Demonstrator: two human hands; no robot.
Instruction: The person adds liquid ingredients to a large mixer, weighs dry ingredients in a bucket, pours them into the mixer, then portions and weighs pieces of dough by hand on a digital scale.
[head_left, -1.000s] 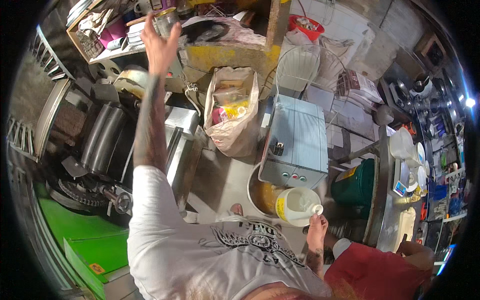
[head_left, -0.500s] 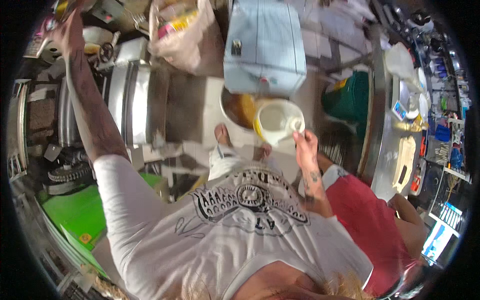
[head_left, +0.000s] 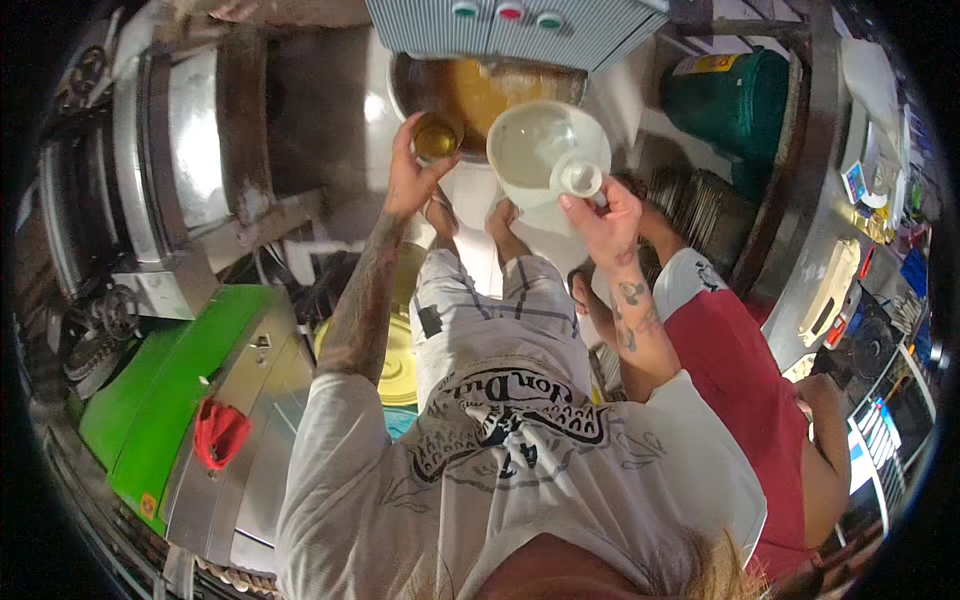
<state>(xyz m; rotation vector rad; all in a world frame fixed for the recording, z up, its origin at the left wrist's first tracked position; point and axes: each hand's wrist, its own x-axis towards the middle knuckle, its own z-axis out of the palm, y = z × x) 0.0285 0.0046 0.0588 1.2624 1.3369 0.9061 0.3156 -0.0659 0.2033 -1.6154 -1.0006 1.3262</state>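
Holding cup (head_left: pixel 437 140) at basin's (head_left: pixel 396 90) near-left edge, left hand (head_left: pixel 408 180) fingers curled round it | right hand (head_left: pixel 612 215) fingers pinching jug (head_left: pixel 527 150) near its neck, basin's near-right edge | change: left hand came in from well left of basin; cup and jug now both beside it

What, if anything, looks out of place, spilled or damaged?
Perhaps the crumpled red cloth against the grey metal cabinet: a lone soft thing there. The round amber-toned container in the left hand and translucent white plastic jug in the right hand show nothing plainly amiss.
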